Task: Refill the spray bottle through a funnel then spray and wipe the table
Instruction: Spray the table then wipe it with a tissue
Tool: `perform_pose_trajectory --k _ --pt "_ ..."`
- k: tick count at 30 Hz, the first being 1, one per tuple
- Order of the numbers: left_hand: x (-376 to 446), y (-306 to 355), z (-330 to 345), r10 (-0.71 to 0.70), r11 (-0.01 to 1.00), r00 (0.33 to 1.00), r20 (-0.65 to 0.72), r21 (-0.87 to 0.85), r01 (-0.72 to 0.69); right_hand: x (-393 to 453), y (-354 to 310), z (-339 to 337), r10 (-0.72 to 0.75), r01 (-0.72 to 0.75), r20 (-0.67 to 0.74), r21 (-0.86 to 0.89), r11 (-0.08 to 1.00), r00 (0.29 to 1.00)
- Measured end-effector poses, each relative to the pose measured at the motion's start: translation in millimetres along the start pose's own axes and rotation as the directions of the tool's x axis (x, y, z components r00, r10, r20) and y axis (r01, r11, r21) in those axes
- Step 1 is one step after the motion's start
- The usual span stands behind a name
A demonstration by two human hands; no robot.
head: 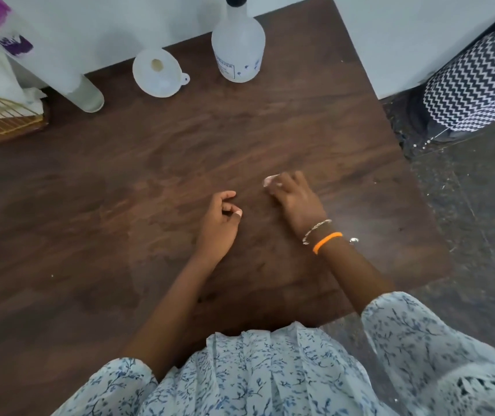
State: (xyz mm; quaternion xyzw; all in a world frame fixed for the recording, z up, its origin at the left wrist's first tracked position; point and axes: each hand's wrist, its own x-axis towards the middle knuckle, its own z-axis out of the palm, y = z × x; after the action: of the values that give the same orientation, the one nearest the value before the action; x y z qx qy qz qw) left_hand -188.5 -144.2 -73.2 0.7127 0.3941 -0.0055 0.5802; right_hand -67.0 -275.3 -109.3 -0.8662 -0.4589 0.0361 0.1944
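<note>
- Dark wood-grain counter (150, 181) fills the view, set against a pale wall, with dark stone floor off its right edge.
- Right hand (295, 198) lies knuckles-up on the counter with fingers curled over a small pale wad (270, 180), likely a tissue or cloth, only a corner of which shows.
- Left hand (219, 223) hovers just beside it, fingers loosely curled, holding nothing.
- Well apart, by the wall, a white funnel (157, 73) lies on the counter, out of any bottle.
- Right of the funnel stands a frosted refill bottle (237, 46) with a dark cap.
- Left of the funnel stands a clear bottle with a purple label (45, 52), probably the spray bottle; its head is out of view.
- At the far left sits a gold wire holder (3, 121) with white paper beside it.
- Judgement: this looks like the wiping step, refill and spraying seemingly done, though blur hides any wet sheen.
- Next move calls for flat pressure on the wad and broad strokes across the counter, steering short of the standing bottles.
</note>
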Motion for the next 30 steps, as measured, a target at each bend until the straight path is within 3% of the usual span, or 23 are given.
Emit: perform_pose_trajectory --k 2,5,7,8,10,12,14,15,17,20,22,24,26,27,30 --pt "-0.7 -1.8 0.6 -0.007 1.0 1.0 0.01 0.026 0.007 -1.2 43.1 -16.9 0.219 -0.226 -0.141 -0.031 0.974 0.965" --pt "-1.7 -2.6 0.3 -0.003 1.0 1.0 0.014 0.021 0.003 -12.3 93.9 -46.9 0.635 -0.651 -0.295 0.053 0.757 0.714" --pt "-2.4 -2.3 -0.3 0.001 1.0 1.0 0.014 0.018 -0.001 -23.8 88.0 -49.2 0.707 -0.731 -0.338 0.076 0.678 0.621" --pt "-2.1 -2.4 -0.3 0.003 1.0 1.0 0.014 0.014 -0.003 -28.0 75.6 -44.6 0.686 -0.711 -0.345 0.074 0.7 0.64" --pt "-2.1 -2.2 0.1 0.004 1.0 1.0 0.014 0.013 -0.004 -33.7 36.7 -25.3 0.578 -0.576 -0.308 0.109 0.81 0.755" --pt "-1.1 -3.1 0.8 -0.001 1.0 1.0 0.01 0.027 0.001 -42.2 -11.3 -2.5 0.379 -0.364 -0.221 0.103 0.926 0.899" --pt "-0.2 -4.0 1.3 -0.001 0.999 1.0 0.002 0.034 0.001 -57.5 -39.5 6.9 0.161 -0.16 -0.125 0.019 0.987 0.979" --pt "-0.2 -4.0 0.9 0.001 0.999 1.0 0.0 0.037 -0.001 -63.3 -38.0 4.2 0.108 -0.108 -0.091 0.012 0.994 0.99" --pt "-1.1 -4.5 -0.2 0.002 0.999 1.0 0.01 0.04 -0.002 -66.1 -14.2 -5.5 0.175 -0.17 -0.135 0.045 0.984 0.975" --pt "-3.4 -4.7 -1.8 0.008 1.0 1.0 0.024 0.023 -0.008 -41.6 22.7 -20.5 0.491 -0.478 -0.293 0.121 0.87 0.82" --pt "-3.9 -4.5 -3.0 0.013 1.0 1.0 0.0 -0.004 -0.013 -12.5 17.0 -21.9 0.579 -0.567 -0.328 0.142 0.811 0.746" --pt "-5.2 -5.0 -4.4 0.015 1.0 0.999 -0.045 -0.023 -0.016 8.5 -11.1 -12.0 0.468 -0.46 -0.276 0.098 0.882 0.839" --pt "-7.5 -5.8 -8.0 0.043 0.996 0.99 -0.134 -0.067 -0.052 11.1 -52.3 10.6 0.233 -0.23 -0.056 0.06 0.971 0.971" --pt "-7.9 -6.7 -11.0 0.056 0.992 0.98 -0.191 -0.102 -0.077 4.8 -72.1 21.5 0.077 -0.079 0.029 0.063 0.995 0.997" --pt "-8.0 -12.8 -22.8 0.04 0.984 0.958 -0.283 -0.155 -0.087 -6.5 -79.3 28.5 -0.261 0.256 0.037 0.104 0.961 0.965"
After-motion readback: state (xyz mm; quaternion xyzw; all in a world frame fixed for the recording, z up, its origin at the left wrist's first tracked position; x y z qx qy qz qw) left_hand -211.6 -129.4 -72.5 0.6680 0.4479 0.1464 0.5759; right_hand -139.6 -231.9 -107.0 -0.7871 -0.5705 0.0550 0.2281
